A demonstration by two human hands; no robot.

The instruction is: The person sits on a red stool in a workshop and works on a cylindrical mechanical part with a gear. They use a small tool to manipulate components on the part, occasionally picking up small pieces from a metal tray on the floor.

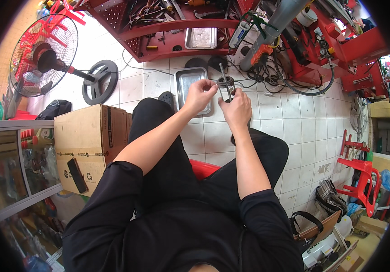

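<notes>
Out in front of me, above the floor, both hands are at a small metal assembly (225, 81) with a dark round disc and a thin rod sticking up. My right hand (238, 109) is closed around its lower right side, thumb toward me. To the left of the disc, my left hand (200, 96) has its thumb and fingertips pinched together; whatever they hold is too small to make out. Below and left of the assembly, a shallow metal tray (179, 93) lies on the floor, partly covered by my left hand and wrist.
A red tool cart (177, 26) with loose tools stands ahead, red machinery (303, 63) at right with trailing cables. At left are a standing fan (45, 56) and a cardboard box (79, 136) with a black phone (77, 175) on it. A red stool (360, 183) is far right.
</notes>
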